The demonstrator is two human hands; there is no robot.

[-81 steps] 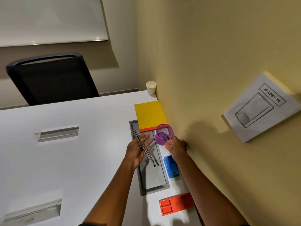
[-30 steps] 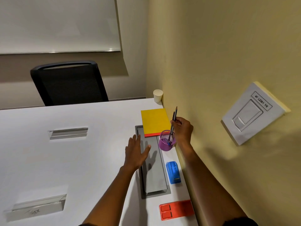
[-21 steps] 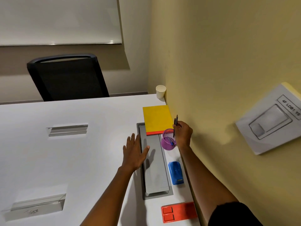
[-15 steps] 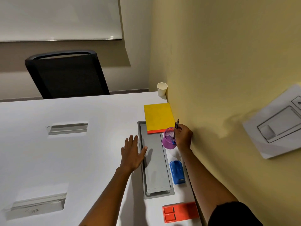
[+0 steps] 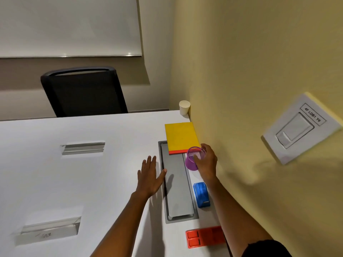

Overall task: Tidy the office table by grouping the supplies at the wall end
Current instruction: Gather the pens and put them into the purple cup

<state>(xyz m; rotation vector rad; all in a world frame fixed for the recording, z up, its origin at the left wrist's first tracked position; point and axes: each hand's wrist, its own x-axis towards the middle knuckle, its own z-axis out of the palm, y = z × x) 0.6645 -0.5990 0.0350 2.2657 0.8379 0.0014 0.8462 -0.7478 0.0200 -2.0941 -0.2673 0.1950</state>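
Note:
A purple mesh pen cup (image 5: 191, 161) stands close to the yellow wall, just in front of a yellow notebook (image 5: 181, 137) with a red edge. My right hand (image 5: 207, 163) grips the cup from its right side, fingers curled over the rim, and the cup leans a little. No pens show above the rim. My left hand (image 5: 150, 176) lies flat and open on the white table (image 5: 92, 182), its thumb at the edge of the grey cable tray lid (image 5: 177, 186). A blue stapler (image 5: 201, 194) and a red flat item (image 5: 204, 236) lie nearer to me along the wall.
A white paper cup (image 5: 184, 107) stands in the far corner by the wall. Two clear acrylic holders (image 5: 82, 147) (image 5: 48, 228) sit on the left of the table. A black chair (image 5: 83, 91) is behind it. A light switch (image 5: 300, 127) is on the wall.
My right hand lowered the dark pens into the purple cup and now grips the cup itself; the pens are out of sight. My left hand, emptied of pens, stays flat on the table.

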